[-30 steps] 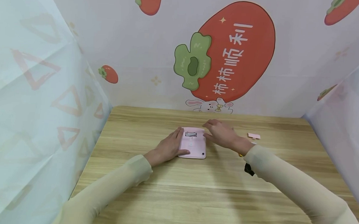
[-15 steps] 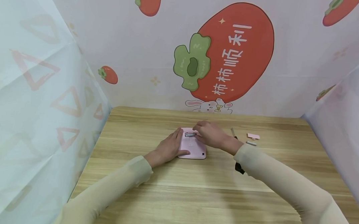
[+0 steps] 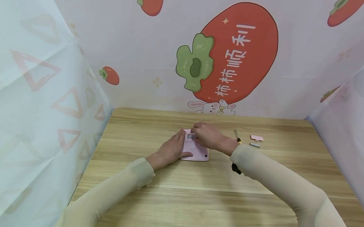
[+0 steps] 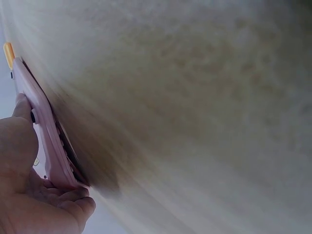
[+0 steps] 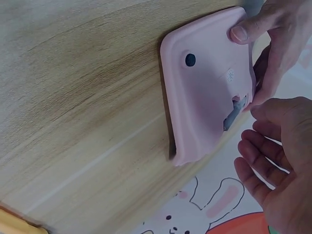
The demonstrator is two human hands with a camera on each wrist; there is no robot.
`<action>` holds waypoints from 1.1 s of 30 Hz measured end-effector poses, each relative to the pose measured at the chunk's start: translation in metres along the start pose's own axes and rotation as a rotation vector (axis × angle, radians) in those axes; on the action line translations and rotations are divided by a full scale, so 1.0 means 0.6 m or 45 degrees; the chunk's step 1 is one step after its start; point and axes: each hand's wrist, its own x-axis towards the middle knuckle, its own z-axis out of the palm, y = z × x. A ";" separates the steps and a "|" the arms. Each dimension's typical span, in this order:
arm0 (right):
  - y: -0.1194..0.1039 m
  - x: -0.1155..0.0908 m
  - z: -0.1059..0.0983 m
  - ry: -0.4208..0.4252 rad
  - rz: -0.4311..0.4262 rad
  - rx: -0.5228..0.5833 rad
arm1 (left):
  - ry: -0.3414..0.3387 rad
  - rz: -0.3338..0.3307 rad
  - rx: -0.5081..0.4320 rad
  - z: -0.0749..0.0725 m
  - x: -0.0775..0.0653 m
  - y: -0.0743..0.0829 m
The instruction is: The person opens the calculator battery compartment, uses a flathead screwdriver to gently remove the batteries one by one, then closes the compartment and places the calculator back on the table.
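A pink calculator (image 3: 200, 151) lies face down on the wooden table, its battery compartment uncovered. My left hand (image 3: 172, 146) grips its left side, thumb on the back and fingers round the edge. Inside the compartment a silvery battery (image 5: 235, 116) shows partly in the right wrist view. My right hand (image 3: 209, 135) is over the compartment, thumb tip right at the battery's end. Its other fingers (image 5: 263, 151) are loosely curled beside the calculator's edge, holding nothing.
To the right lie a small pink battery cover (image 3: 256, 138) and a loose silvery battery (image 3: 255, 145). A screwdriver (image 3: 236, 133) with a yellow and black handle lies partly hidden under the right forearm. A patterned backdrop (image 3: 141, 74) rises behind the table.
My right hand has moved left from the calculator's upper right edge over the battery compartment, covering part of it. The loose battery and screwdriver shaft have come into fuller view. The left hand stays put.
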 end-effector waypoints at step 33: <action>-0.010 0.033 0.031 -0.057 0.058 -0.157 | -0.010 0.011 0.018 0.006 0.003 -0.003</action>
